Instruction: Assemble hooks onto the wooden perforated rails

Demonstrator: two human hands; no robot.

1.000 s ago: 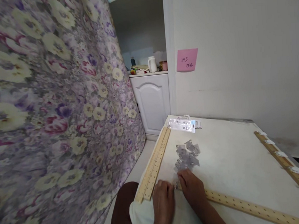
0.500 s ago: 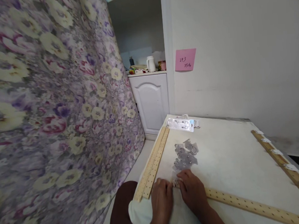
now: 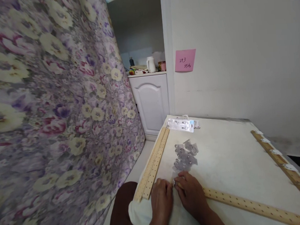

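A pale wooden strip with rows of holes lies across the near part of the table, its left end covered by my hands. My right hand is closed at that end, its thumb and fingers pinching a small shiny metal hook. Close beside it on the left, my left hand is closed with fingers curled downward; what lies under its fingertips is hidden. Just beyond my fingers sits a loose pile of clear-backed metal hooks.
Two more perforated wooden strips lie along the table's left edge. Clear blister packaging rests at the far left corner. Along the right edge runs a wooden strip bearing several white pieces. A floral curtain hangs at left.
My right hand has shifted slightly to the left at the strip's end, and its fingers have turned a little around the metal hook. My left hand stays nearly in place.
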